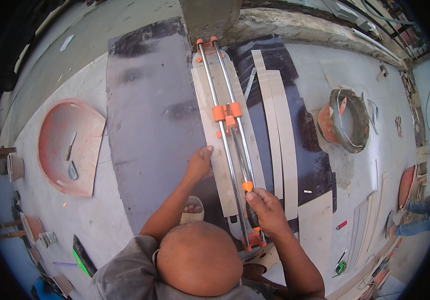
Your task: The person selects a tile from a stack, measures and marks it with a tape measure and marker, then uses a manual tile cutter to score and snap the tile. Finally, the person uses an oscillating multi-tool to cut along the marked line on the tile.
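Observation:
A manual tile cutter (pixel 231 172) with two chrome rails and orange fittings lies lengthwise in front of me. Its carriage (pixel 226 114) sits around the middle of the rails. My right hand (pixel 269 212) is closed round the black and orange handle (pixel 251 209) near the close end. Under the rails lies a long beige tile (pixel 217 170). My left hand (pixel 199 164) has its fingers closed at the tile's left edge; their undersides are hidden. Beige tile strips (pixel 280 125) lie just right of the cutter.
Dark sheeting (pixel 147 120) spreads beneath the cutter. At left lies a cut-open reddish basin (pixel 50 145) holding small tools. A mortar-crusted bucket (pixel 350 120) stands right. A green tape measure (pixel 341 267) is near lower right. A person's jeans-clad leg (pixel 417 224) shows at far right.

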Available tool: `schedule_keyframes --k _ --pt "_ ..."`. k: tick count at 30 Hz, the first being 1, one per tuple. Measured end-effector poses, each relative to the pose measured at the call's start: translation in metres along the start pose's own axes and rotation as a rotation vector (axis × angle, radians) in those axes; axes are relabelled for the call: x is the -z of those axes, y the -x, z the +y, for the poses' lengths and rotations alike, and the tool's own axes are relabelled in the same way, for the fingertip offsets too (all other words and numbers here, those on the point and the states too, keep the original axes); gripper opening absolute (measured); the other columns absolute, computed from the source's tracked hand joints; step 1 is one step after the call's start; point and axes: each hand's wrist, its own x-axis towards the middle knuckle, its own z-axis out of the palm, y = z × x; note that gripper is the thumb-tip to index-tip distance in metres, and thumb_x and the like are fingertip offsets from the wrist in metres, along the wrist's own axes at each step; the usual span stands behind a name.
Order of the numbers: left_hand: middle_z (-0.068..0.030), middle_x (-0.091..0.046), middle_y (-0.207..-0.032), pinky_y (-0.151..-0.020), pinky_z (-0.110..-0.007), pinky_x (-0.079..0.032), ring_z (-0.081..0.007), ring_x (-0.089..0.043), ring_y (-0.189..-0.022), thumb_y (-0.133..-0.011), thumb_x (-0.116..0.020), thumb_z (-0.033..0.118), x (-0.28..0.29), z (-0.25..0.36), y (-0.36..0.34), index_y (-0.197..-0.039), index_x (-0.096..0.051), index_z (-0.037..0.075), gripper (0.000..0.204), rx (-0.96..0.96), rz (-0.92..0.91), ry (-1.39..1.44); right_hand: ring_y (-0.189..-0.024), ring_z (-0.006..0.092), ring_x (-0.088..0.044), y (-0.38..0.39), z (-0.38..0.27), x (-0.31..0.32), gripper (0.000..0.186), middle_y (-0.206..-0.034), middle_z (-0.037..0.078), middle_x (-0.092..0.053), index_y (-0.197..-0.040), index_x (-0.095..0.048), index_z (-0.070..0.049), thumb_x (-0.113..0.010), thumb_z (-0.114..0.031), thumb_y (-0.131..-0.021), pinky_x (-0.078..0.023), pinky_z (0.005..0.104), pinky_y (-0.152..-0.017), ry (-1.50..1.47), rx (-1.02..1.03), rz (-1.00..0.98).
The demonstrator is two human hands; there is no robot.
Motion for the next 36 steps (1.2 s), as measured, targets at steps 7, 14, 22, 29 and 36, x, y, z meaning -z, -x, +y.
schedule_keyframes --k 7,14,22,29,36 --pt "-0.0281 -0.066 -0.086 -0.077 -0.052 -0.049 -0.0452 -0.065 -0.084 -0.102 -0.037 0.043 0.0 0.025 -0.037 -0.1 -0.06 -0.004 0.053 -0.208 0.352 -0.575 -0.061 0.0048 -0.052 -0.003 0.005 0.002 0.03 -0.069 -0.002 -0.055 -0.098 -0.063 0.001 -0.057 -0.028 -0.099 -0.042 0.0223 -0.055 -0.009 0.035 0.008" --pt "-0.03 -0.066 -0.087 -0.076 -0.055 -0.047 -0.0488 -0.062 -0.085 -0.102 -0.036 0.047 -0.003 0.052 -0.067 -0.092 -0.061 -0.002 0.055 -0.193 0.468 -0.53 -0.061 0.0051 -0.052 -0.006 0.004 0.002 0.03 -0.07 -0.002 -0.056 -0.099 -0.062 0.0 -0.057 -0.029 -0.099 -0.042 0.0225 -0.055 -0.017 0.009 -0.015" --pt "-0.0287 -0.064 -0.079 -0.07 -0.054 -0.047 -0.0486 -0.062 -0.078 -0.101 -0.042 0.044 -0.005 0.036 -0.072 -0.091 -0.06 -0.002 0.05 -0.219 0.544 -0.497 -0.068 0.0087 -0.057 -0.002 -0.004 0.003 0.035 -0.078 0.002 -0.059 -0.105 -0.062 0.003 -0.057 -0.031 -0.099 -0.046 0.0238 -0.064 0.055 0.002 0.002" --pt "-0.0287 -0.065 -0.08 -0.07 -0.054 -0.047 -0.0483 -0.062 -0.078 -0.101 -0.042 0.041 -0.002 0.035 -0.07 -0.09 -0.06 -0.003 0.049 -0.219 0.546 -0.466 -0.067 0.008 -0.056 -0.004 0.003 0.009 0.033 -0.078 0.002 -0.06 -0.105 -0.063 0.002 -0.056 -0.03 -0.099 -0.045 0.0233 -0.063 0.125 0.009 -0.004" --pt "-0.0292 -0.065 -0.083 -0.072 -0.054 -0.047 -0.0479 -0.062 -0.081 -0.101 -0.042 0.039 -0.007 0.039 -0.076 -0.091 -0.061 -0.002 0.047 -0.206 0.584 -0.433 -0.064 0.0053 -0.05 -0.005 -0.002 0.005 0.033 -0.071 -0.002 -0.053 -0.098 -0.063 0.0 -0.057 -0.032 -0.099 -0.043 0.0234 -0.059 0.091 0.058 -0.008"
